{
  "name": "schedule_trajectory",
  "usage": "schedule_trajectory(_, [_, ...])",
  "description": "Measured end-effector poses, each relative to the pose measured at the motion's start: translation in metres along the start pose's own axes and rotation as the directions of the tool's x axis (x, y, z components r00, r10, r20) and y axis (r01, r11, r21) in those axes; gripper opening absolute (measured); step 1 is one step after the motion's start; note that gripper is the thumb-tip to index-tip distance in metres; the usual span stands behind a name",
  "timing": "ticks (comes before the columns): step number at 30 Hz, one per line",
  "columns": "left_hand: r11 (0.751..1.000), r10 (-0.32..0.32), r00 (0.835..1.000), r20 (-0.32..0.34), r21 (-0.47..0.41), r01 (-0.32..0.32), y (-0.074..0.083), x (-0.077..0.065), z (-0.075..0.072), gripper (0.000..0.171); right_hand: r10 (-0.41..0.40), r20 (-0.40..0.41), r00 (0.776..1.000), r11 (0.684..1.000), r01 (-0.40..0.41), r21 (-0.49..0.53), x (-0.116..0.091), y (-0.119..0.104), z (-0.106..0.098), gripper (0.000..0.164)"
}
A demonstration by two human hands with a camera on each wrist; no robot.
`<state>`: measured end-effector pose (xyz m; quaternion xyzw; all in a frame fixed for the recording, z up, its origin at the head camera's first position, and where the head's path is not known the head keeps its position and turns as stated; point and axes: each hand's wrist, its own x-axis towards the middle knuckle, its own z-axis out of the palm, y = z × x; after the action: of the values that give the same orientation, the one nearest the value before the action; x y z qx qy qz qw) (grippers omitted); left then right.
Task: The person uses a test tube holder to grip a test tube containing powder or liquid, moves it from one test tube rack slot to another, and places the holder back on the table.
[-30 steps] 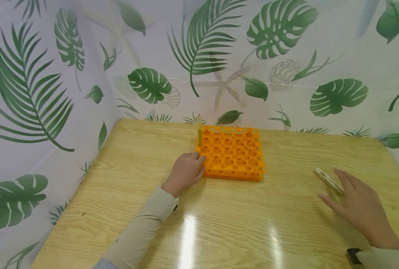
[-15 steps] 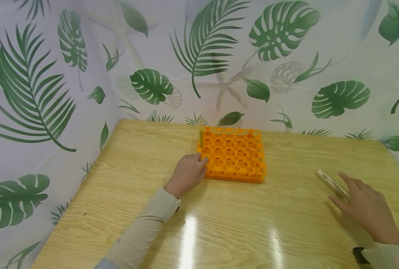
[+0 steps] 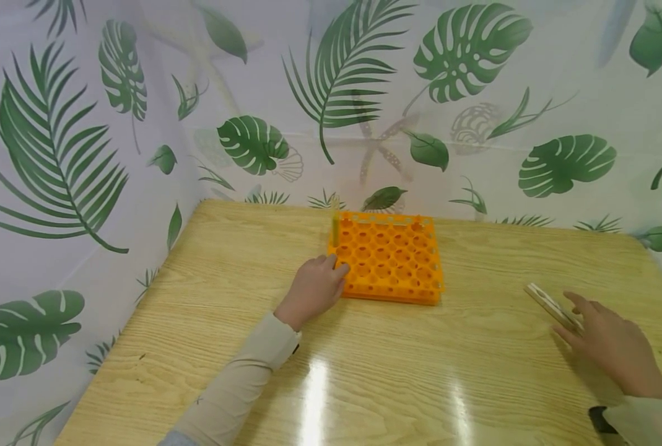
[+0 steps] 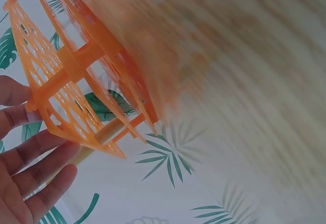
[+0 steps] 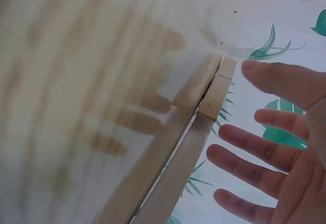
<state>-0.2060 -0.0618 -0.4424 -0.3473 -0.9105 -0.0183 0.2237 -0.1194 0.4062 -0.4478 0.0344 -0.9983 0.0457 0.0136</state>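
Head view | orange rack [image 3: 383, 254] set on table [image 3: 409, 365], near-left corner gripped by left hand [image 3: 312, 290], fingers clamped on it | yellowish rod [image 3: 335, 230] stood upright at back-left | wooden piece [image 3: 548, 302] flanked by right hand [image 3: 615, 348], fingers spread apart

Head cam looks forward and down across the tabletop [image 3: 386, 359] to its far edge. Wrist cams sit low and close: left by the orange rack [image 4: 72, 63], right by a wooden piece [image 5: 191, 147]; head catches both.
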Motion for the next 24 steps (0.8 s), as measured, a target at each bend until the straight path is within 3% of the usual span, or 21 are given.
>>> schedule_trajectory(13, [0.999, -0.039, 0.997, 0.066, 0.01, 0.038, 0.0, 0.001, 0.001, 0.016, 0.039, 0.223, 0.974, 0.997, -0.052, 0.053, 0.007, 0.01, -0.002, 0.075])
schedule_trajectory(24, [0.997, -0.063, 0.986, 0.155, -0.025, 0.068, -0.001, 0.001, 0.0, 0.022, 0.006, 0.22, 0.975, 0.999, -0.014, 0.031, 0.009, 0.012, -0.002, 0.066])
